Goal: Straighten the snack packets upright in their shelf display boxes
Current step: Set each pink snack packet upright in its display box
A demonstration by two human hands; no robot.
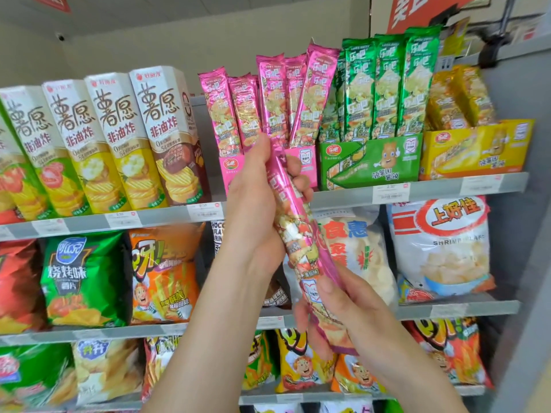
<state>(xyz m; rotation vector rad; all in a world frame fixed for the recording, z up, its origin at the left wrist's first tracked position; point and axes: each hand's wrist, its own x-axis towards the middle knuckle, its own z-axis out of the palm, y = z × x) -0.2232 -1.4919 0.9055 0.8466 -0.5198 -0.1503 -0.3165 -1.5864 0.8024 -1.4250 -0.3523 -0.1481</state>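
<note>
A long pink snack packet [301,248] is held out in front of the shelves, tilted with its top to the upper left. My left hand [256,201] grips its upper part and my right hand [337,305] grips its lower end. Behind it, on the top shelf, stands the pink display box [232,171] with several pink packets [271,105] that lean unevenly. To the right, green packets [387,87] stand upright in a green box [369,162]. Yellow packets [456,96] lean in a yellow box [477,150].
Tall white chip cartons [98,144] fill the top shelf's left side. Large snack bags [438,248] crowd the middle and lower shelves. A grey shelf upright [518,234] closes the right side. Price labels line the shelf edges [167,216].
</note>
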